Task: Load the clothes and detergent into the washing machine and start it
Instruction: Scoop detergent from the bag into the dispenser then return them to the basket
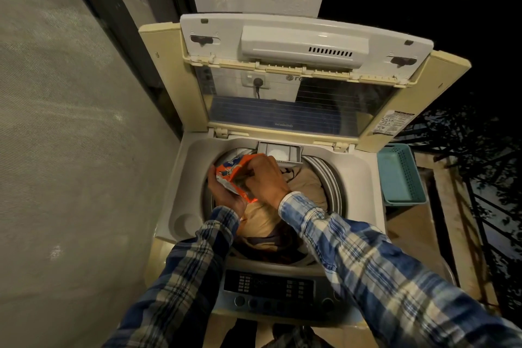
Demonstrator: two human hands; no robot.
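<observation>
The top-loading washing machine point(180, 178) stands with its lid point(299, 110) raised. Beige and dark clothes point(308, 183) fill the drum. Above the drum I hold an orange detergent packet point(232, 168). My left hand point(226, 195) grips it from below. My right hand point(265, 178) is curled over the packet's open side, its fingers at or inside the opening; what they hold is hidden. A small detergent drawer point(279, 153) with white powder in it sits at the drum's back rim.
The control panel point(268, 291) with buttons and knobs lies at the machine's front edge. A teal plastic basket point(401, 175) stands to the right. A wall runs along the left, and a dark railing lies beyond the basket.
</observation>
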